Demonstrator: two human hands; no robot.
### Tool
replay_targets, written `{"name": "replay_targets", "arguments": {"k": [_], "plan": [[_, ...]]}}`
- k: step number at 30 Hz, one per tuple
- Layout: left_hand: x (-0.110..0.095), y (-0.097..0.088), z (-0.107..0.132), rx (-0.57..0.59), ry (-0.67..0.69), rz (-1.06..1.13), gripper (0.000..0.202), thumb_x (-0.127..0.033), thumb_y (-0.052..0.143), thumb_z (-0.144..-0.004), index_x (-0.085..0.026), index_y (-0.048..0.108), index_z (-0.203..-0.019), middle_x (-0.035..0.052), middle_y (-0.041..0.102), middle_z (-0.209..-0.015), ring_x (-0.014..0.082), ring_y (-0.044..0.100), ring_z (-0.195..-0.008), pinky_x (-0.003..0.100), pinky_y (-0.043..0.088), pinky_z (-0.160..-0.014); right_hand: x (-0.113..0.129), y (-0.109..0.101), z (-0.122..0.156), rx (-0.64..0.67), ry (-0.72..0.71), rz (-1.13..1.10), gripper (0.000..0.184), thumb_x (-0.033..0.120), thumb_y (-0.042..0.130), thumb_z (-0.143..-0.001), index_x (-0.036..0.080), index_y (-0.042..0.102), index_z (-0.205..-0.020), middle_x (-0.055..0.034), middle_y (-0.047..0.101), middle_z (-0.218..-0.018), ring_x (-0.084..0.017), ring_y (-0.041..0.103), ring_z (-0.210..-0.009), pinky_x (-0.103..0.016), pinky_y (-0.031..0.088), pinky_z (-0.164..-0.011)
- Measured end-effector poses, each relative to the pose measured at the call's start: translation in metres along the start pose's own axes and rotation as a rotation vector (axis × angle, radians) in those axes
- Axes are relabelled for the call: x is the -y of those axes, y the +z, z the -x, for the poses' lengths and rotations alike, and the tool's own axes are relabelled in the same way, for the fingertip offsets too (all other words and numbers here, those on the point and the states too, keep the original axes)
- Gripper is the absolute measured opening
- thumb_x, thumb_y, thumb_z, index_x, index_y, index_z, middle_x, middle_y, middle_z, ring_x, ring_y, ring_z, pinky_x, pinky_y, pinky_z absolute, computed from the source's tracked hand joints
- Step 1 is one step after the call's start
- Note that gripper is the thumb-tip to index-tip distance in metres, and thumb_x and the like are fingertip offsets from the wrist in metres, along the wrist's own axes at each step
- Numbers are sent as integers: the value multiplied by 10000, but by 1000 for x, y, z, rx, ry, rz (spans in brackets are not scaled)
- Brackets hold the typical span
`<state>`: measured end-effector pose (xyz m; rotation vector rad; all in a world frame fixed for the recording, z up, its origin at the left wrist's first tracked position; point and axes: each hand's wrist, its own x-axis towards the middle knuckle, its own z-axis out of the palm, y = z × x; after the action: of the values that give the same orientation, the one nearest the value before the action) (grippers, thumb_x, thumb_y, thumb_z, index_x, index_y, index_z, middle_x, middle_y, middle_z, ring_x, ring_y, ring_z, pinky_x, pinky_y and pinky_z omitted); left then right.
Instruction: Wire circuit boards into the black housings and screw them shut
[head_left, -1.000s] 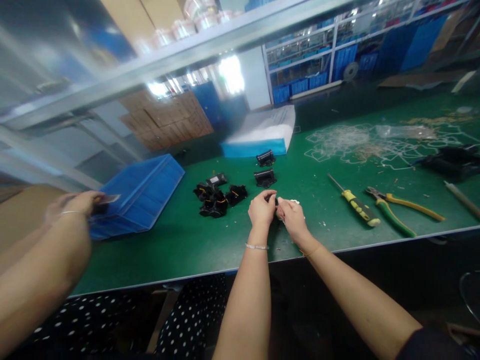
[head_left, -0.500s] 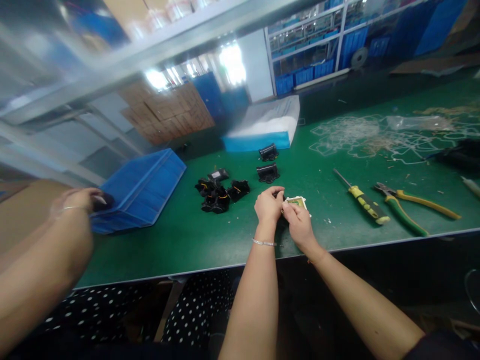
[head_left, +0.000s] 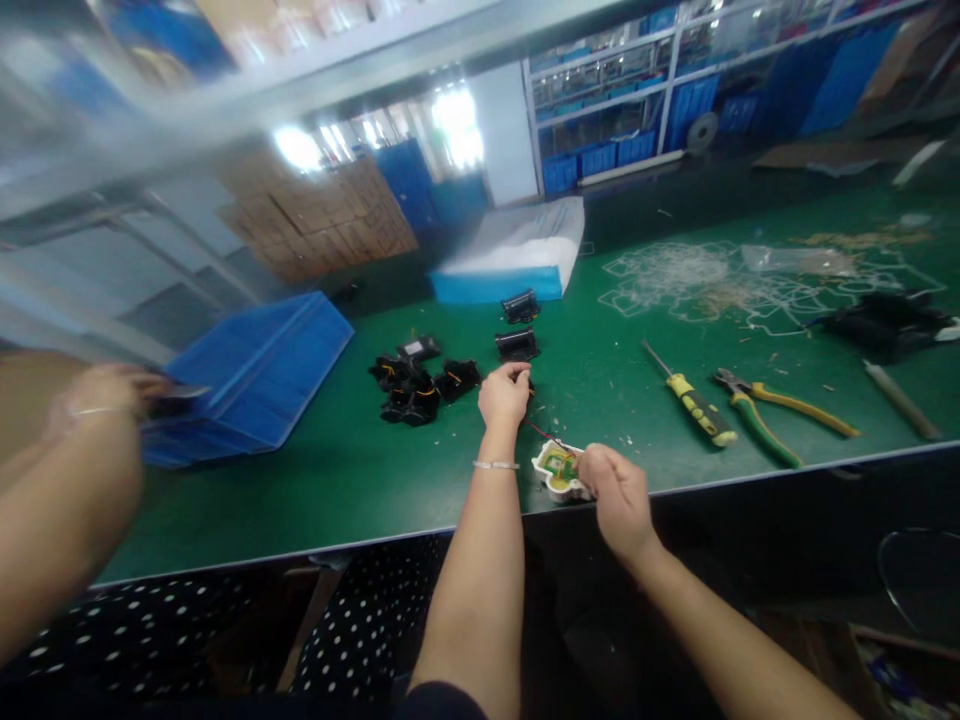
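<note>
My left hand (head_left: 504, 392) is closed in a pinch on a small dark part that I cannot make out, close to a black part (head_left: 516, 345) on the green table (head_left: 360, 480). My right hand (head_left: 615, 490) grips a white casing with a green circuit board (head_left: 559, 470) at the table's near edge. A thin red and black wire (head_left: 541, 433) runs from the casing toward my left hand. A heap of black parts with orange wires (head_left: 416, 385) lies left of my left hand.
Another person's arm and hand (head_left: 97, 400) reach to a tilted blue bin (head_left: 255, 370) at the left. A yellow-handled screwdriver (head_left: 694, 405) and yellow-green pliers (head_left: 772, 415) lie to the right. White plastic scraps (head_left: 697, 275) and a white-blue stack (head_left: 517, 255) sit further back.
My right hand has pulled the white casing back toward the table's near edge, away from my left hand, which stayed close to the black parts. The wire now stretches between them.
</note>
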<state>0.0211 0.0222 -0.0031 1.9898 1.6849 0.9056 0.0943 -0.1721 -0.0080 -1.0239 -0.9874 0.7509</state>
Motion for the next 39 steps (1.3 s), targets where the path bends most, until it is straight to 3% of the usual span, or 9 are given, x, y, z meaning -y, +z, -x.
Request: {"name": "replay_targets", "arguments": {"k": [6, 9, 12, 18, 24, 31, 39], "plan": [[9, 2, -2, 173, 148, 301, 382, -532, 527, -816, -222, 735, -899, 59, 720, -915, 201, 644, -856, 299, 469, -816, 14, -20, -47, -54, 15, -126, 395, 429, 450, -928, 199, 479, -607, 0, 523, -620, -138, 509, -621, -284, 394, -636], [15, -7, -2, 266, 99, 466, 528, -608, 429, -841, -181, 726, -932, 79, 719, -938, 203, 653, -867, 311, 480, -832, 16, -33, -65, -73, -6, -53, 408, 424, 472, -916, 191, 515, -585, -41, 617, -789, -170, 572, -815, -296, 409, -742], [20, -15, -2, 296, 29, 589, 579, -636, 411, -837, -159, 710, -973, 96, 718, -946, 213, 661, -861, 320, 500, -800, 10, -49, -74, -83, -2, -43, 402, 412, 509, -897, 184, 547, -569, -46, 603, -892, -175, 549, -917, -295, 396, -823], [22, -26, 6, 311, -14, 724, 590, -637, 430, -834, -130, 703, -963, 117, 719, -933, 217, 667, -849, 334, 512, -808, -9, -61, -77, -136, 142, -231, 380, 441, 555, -865, 199, 508, -575, 8, 441, -673, -130, 447, -687, -260, 382, -695], [24, -34, 10, 261, -38, 829, 594, -642, 420, -836, -134, 695, -973, 119, 715, -967, 216, 663, -888, 349, 503, -854, -11, -55, -76, -158, 234, -502, 375, 418, 607, -830, 196, 470, -560, -20, 566, -743, -141, 513, -781, -252, 406, -732], [23, -33, 10, 212, -128, 985, 562, -637, 454, -822, -147, 661, -1002, 112, 705, -1017, 223, 661, -925, 365, 521, -837, -5, -57, -73, -157, 290, -532, 377, 420, 536, -868, 200, 399, -594, -77, 690, -947, -101, 427, -569, -251, 350, -551], [15, -32, 12, 244, -152, 1060, 548, -629, 462, -826, -154, 636, -1039, 109, 694, -1059, 218, 654, -970, 375, 520, -865, -5, -64, -72, -98, 237, -444, 405, 500, 441, -874, 202, 305, -636, -28, 564, -1309, -65, 234, -442, -279, 206, -433]]}}
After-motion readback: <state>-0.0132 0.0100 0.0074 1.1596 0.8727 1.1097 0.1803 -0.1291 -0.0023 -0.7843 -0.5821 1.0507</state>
